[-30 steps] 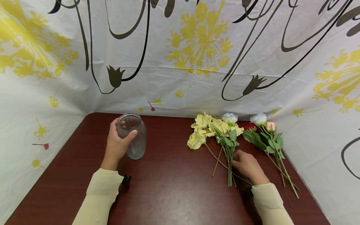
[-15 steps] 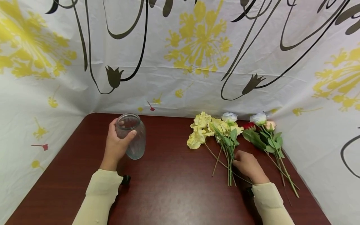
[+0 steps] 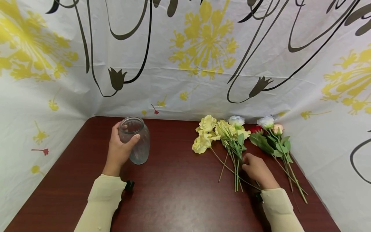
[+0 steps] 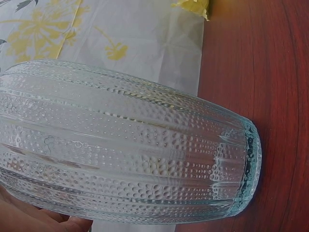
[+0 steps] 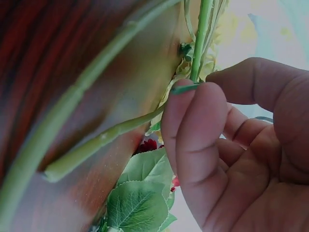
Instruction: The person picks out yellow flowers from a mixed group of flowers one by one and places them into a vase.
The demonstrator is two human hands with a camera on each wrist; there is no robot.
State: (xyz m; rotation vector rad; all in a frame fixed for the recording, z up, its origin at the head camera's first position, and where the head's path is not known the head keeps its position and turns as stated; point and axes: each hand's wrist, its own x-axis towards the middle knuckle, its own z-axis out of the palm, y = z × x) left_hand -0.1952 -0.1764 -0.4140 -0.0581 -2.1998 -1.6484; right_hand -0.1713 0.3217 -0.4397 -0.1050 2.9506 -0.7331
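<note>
A ribbed, dimpled clear glass vase (image 3: 140,146) stands on the dark red-brown table, mouth up. My left hand (image 3: 120,148) grips its upper side, thumb across the front; in the left wrist view the vase (image 4: 130,150) fills most of the frame. At the right, my right hand (image 3: 259,170) is beside the stems of a bunch of yellow flowers (image 3: 205,135). Between its fingertips it pinches the end of a thin green leaf blade (image 5: 185,88), close to an upright green stem (image 5: 202,43). Part of the blade is hidden by the fingers.
Farther right lie more flowers: a pale blue bloom (image 3: 265,122), a peach rose (image 3: 278,129), a red bloom (image 3: 256,129) and leafy stems (image 3: 294,177). Another pale blue bloom (image 3: 236,121) is behind the yellow ones. A patterned white sheet (image 3: 162,80) surrounds the table (image 3: 179,199).
My right hand has shifted slightly right and up from the bundled stems, drawing the thin green blades sideways. My left hand and the vase stay in place.
</note>
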